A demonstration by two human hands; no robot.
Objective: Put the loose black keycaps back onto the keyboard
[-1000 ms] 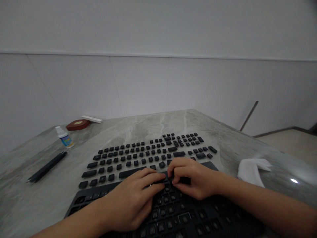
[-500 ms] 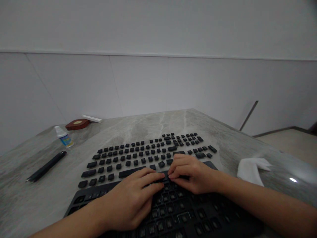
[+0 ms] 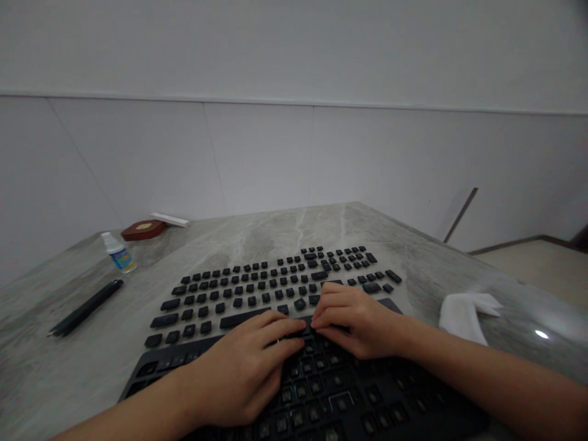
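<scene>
A black keyboard [image 3: 390,398] with most of its visible key sockets bare lies in front of me, close to the table's near side. My left hand [image 3: 243,370] rests across its left and middle part, fingers stretched out toward the upper rows. Beside those fingertips, my right hand [image 3: 351,321] has its thumb and fingers pinched together at the keyboard's far edge. Whatever is between them is hidden. Beyond the keyboard, loose black keycaps [image 3: 250,288] are laid out in rows on the table, with a long space bar [image 3: 239,319] nearest my left hand.
On the left lie a black pen-like tool [image 3: 87,307] and a spray bottle [image 3: 121,256] with a blue label. A dark red box [image 3: 143,230] and a white strip [image 3: 169,219] are near the wall. A white cloth [image 3: 462,315] lies by my right forearm on the marbled table [image 3: 266,236].
</scene>
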